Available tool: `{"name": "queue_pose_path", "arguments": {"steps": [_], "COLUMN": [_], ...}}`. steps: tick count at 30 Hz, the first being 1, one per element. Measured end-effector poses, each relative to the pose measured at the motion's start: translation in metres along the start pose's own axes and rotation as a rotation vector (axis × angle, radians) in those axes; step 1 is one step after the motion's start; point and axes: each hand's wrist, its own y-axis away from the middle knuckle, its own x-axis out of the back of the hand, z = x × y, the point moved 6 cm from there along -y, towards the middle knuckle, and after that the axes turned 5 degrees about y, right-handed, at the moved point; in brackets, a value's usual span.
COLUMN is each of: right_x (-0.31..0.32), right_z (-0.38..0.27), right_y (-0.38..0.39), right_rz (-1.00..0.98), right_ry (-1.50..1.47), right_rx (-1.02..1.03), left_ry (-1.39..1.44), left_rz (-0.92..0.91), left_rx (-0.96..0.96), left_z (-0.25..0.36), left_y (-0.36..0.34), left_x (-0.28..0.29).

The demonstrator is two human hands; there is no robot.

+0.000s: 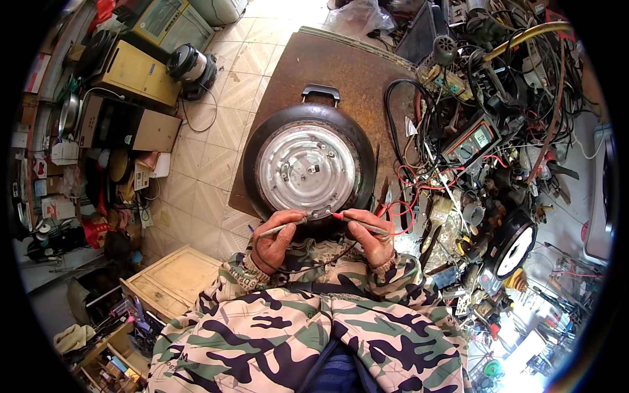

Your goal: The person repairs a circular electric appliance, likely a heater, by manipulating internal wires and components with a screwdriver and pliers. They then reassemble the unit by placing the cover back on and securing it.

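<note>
An electric pan (364, 141) with a dark round rim and a black handle (321, 92) at its far side lies in front of me. Its silvery round heating plate (298, 147) faces up. My left hand (274, 243) pinches a test probe (278, 228) with a dark lead. Between the thumb and fingers of my right hand (373, 243) is a second test probe (372, 227), red near the tip. Both tips point at small terminals (320, 213) on the plate's near edge; contact is too small to tell. To the right sits a multimeter (466, 145) with a lit display.
The pan rests on a rusty brown tabletop (282, 85). A red lead (413, 209) loops right of my right hand. Tangled cables, tools and parts crowd the right side, with a brush (440, 216) among them. A wooden drawer (171, 278) stands lower left.
</note>
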Motion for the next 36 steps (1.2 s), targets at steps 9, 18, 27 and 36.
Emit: {"name": "queue_pose_path", "arguments": {"steps": [9,18,27,36], "right_x": [-0.001,-0.004,-0.005,-0.005], "right_z": [0.007,-0.006,-0.001,-0.003], "right_y": [0.000,-0.001,-0.001,-0.002], "right_rz": [0.012,-0.040,-0.055,-0.054], "right_ry": [-0.046,0.003,-0.080,-0.076], "right_rx": [-0.088,0.055,0.042,0.045], "left_ry": [-0.004,-0.014,-0.049,-0.045], "left_rz": [0.006,0.044,0.048,0.078], "left_rx": [0.069,0.098,0.076,0.094], "left_z": [-0.002,0.007,0.006,-0.001], "left_y": [-0.001,-0.002,-0.004,-0.002], "left_x": [0.003,-0.002,0.004,0.005]}}
